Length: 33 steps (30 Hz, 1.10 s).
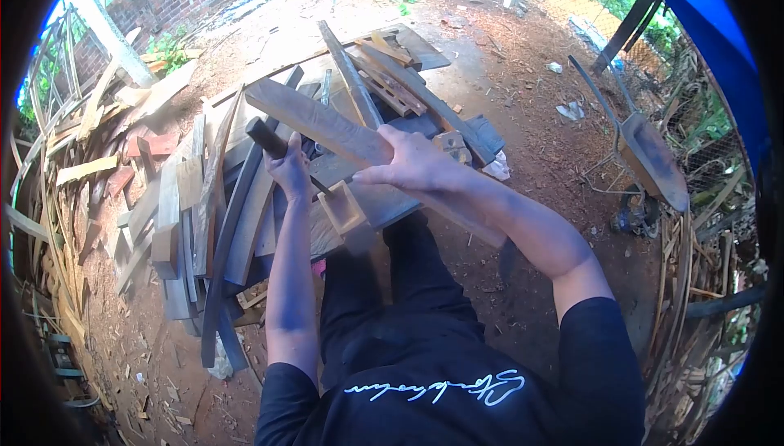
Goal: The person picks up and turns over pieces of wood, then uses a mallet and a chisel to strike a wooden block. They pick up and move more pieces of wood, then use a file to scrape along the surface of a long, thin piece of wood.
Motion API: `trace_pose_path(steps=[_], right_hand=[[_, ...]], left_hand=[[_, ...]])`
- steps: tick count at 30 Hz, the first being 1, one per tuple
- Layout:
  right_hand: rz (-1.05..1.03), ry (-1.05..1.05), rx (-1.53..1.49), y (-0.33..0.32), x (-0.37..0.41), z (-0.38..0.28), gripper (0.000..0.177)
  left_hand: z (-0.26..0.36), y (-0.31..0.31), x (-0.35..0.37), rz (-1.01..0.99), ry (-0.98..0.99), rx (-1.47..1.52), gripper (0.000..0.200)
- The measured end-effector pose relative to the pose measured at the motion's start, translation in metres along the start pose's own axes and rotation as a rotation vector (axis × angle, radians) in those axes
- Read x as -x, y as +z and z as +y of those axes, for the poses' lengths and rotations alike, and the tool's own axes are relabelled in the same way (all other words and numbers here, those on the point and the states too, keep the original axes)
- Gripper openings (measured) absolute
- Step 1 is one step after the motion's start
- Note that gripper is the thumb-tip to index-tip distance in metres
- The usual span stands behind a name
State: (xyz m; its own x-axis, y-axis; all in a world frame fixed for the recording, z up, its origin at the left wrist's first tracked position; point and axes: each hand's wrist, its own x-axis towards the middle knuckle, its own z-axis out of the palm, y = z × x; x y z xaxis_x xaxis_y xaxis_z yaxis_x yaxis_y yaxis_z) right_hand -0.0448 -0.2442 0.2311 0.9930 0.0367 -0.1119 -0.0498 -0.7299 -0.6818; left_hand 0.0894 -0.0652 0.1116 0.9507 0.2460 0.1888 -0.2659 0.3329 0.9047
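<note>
My left hand (287,172) is closed around a tool with a thick black handle (265,137). A thin dark shaft shows below that fist and points towards a pale wooden block (343,209) at the near edge of the pile. My right hand (412,158) grips a long wooden plank (322,123), thumb on the near side and fingers over the far side. The plank runs slantwise from upper left to lower right, passing under my right forearm. Dark boards (245,225) lie stacked just left of my left hand.
Many boards and beams (351,70) cover the work surface ahead. Scrap wood (86,168) is heaped on the left, with some beams jutting towards me. A wheelbarrow (649,156) stands on the dirt ground at right, near a wire fence. Blue sheeting (710,21) hangs at upper right.
</note>
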Motion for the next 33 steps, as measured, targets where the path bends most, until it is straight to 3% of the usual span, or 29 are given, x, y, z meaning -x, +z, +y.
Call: trace_pose_path(steps=[2,5,8,9,13,15,25,27,28,30,31,33], right_hand=[[-0.054,0.028,-0.020,-0.012,0.005,-0.009,0.092],[0.071,-0.135,-0.287,-0.016,0.018,-0.033,0.094],[-0.071,-0.132,-0.241,0.007,0.004,-0.011,0.093],[-0.123,-0.048,-0.101,0.005,-0.002,-0.005,0.093],[-0.140,0.044,-0.028,-0.018,0.010,-0.016,0.094],[-0.014,-0.068,-0.182,-0.017,0.015,-0.019,0.093],[0.008,-0.142,-0.268,-0.032,0.042,-0.049,0.092],[0.059,-0.325,-0.398,-0.033,0.045,-0.052,0.089],[0.057,-0.326,-0.398,-0.026,0.041,-0.044,0.089],[-0.025,-0.167,-0.200,-0.008,0.024,-0.016,0.086],[-0.113,-0.023,-0.078,-0.008,0.018,-0.009,0.085],[-0.071,-0.049,-0.087,-0.016,0.019,-0.009,0.090]], left_hand=[[-0.003,-0.008,0.003,0.006,-0.023,0.026,0.023],[-0.007,-0.007,0.004,-0.014,0.008,0.025,0.024],[-0.010,-0.004,0.004,-0.040,0.051,-0.008,0.023],[-0.010,-0.006,0.002,-0.019,0.027,0.025,0.021],[-0.005,-0.013,0.003,0.015,-0.032,0.072,0.021],[0.002,-0.010,0.011,0.015,-0.018,0.086,0.024],[0.005,0.009,0.030,-0.142,0.132,0.049,0.016],[0.006,0.012,0.033,-0.136,0.164,0.078,0.014],[0.004,0.013,0.034,-0.134,0.164,0.077,0.014],[-0.004,0.012,0.032,-0.109,0.219,0.038,0.015],[-0.006,0.009,0.031,-0.098,0.142,0.041,0.018],[-0.006,0.004,0.024,-0.115,0.125,0.046,0.020]])
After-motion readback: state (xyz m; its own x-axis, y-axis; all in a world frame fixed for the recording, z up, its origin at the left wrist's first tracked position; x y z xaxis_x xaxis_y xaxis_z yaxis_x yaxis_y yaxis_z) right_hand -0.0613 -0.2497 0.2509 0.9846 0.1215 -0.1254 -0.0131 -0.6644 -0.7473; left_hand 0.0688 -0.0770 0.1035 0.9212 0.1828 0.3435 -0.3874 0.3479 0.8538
